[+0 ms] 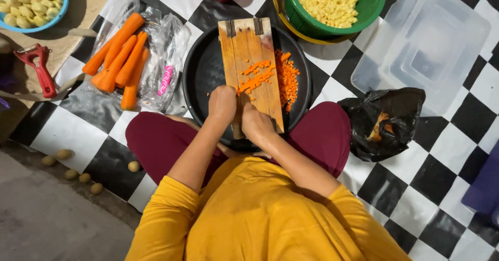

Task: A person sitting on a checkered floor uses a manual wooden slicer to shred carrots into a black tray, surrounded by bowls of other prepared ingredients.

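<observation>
With diced carrot piled just beyond them, left hand and right hand are clenched at the wooden cutting board, grasped object indiscernible; whole peeled carrots remain leftward.

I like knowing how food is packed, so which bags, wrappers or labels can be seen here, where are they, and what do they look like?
Clear bag: left of the black tray, crumpled, transparent, under the carrots.
Pink label: on that bag's right side, a narrow strip.
Black bag: right of the knee, crumpled, open, orange scraps inside.
Clear tub: upper right, rectangular, see-through plastic.
No signs or screens.
</observation>
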